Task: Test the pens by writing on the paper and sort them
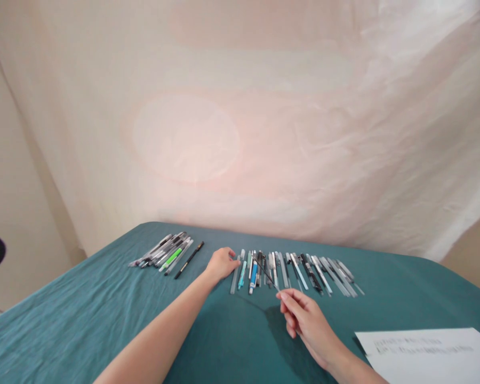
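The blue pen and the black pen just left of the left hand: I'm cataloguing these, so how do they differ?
The blue pen looks thicker than the black pen. The blue pen points nearly straight away from the viewer; the black pen slants, far end rightward. The blue pen lies within a row; the black pen just outside a pile. Both rest on teal cloth, unheld.

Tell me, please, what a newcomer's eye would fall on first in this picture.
Probably the bright green pen in the pile of pens at left, vivid among gray and black ones. Next, likely the row of pens and pen parts across the middle, with the left hand at its left end. In front of that row, the right hand pinches a thin dark rod.
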`<state>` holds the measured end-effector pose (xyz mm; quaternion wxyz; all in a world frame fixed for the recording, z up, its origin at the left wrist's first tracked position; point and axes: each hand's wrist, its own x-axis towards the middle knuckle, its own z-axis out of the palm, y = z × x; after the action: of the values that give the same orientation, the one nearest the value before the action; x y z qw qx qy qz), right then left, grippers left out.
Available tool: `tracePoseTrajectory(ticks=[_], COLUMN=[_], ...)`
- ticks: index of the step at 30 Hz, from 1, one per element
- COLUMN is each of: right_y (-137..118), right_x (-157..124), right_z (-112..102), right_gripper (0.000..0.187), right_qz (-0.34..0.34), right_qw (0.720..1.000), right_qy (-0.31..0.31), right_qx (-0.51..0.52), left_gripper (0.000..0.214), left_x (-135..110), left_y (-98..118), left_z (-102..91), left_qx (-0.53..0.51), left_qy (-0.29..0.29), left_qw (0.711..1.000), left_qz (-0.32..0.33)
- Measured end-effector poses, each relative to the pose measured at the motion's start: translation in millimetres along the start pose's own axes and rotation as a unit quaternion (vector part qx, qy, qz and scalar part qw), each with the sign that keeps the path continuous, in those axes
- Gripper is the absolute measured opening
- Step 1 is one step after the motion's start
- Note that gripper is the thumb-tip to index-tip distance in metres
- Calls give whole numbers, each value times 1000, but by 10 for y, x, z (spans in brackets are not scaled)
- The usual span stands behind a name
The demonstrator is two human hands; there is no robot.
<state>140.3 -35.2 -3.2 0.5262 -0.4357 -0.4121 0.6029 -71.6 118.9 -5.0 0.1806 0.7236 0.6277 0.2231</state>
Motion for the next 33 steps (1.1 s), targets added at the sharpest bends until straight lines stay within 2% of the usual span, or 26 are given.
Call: tracePoseTrajectory(ticks=[7,10,15,19,20,21,23,26,31,33], right_y=[-13,-8,0,-1,-4,-9,-19,-18,19,23], right_x=[-4,0,-5,-4,-1,2,8,11,23,30], right_z=[30,22,7,19,26,34,47,44,6,-1], right_gripper=[28,27,25,27,28,30,32,33,34,34], right_qz=[6,6,3,5,5,5,5,-2,-14,-14], right_qw=[1000,1000,1000,1000,999,999,999,1000,1000,1000], right_qy=[8,6,3,6,8,12,20,13,13,18], right_qx=[5,11,23,29,30,31,30,18,6,16], left_gripper=[32,31,31,40,43,44,43,41,40,39], left_x=[-3,2,-91,-371,-448,-515,-604,-609,-498,-513], left_y=[7,40,307,673,756,829,932,986,963,958], left_z=[2,-68,-296,-325,-299,-266,-197,-141,-205,-219], left_qx=[-26,-47,-91,-143,-192,-238,-316,-384,-452,-430], left_qy=[8,-1,-18,-101,-159,-185,-199,-161,-27,-27], left_qw=[1000,999,995,982,964,949,924,908,890,901], left_qz=[-1,0,31,76,90,96,80,53,43,49])
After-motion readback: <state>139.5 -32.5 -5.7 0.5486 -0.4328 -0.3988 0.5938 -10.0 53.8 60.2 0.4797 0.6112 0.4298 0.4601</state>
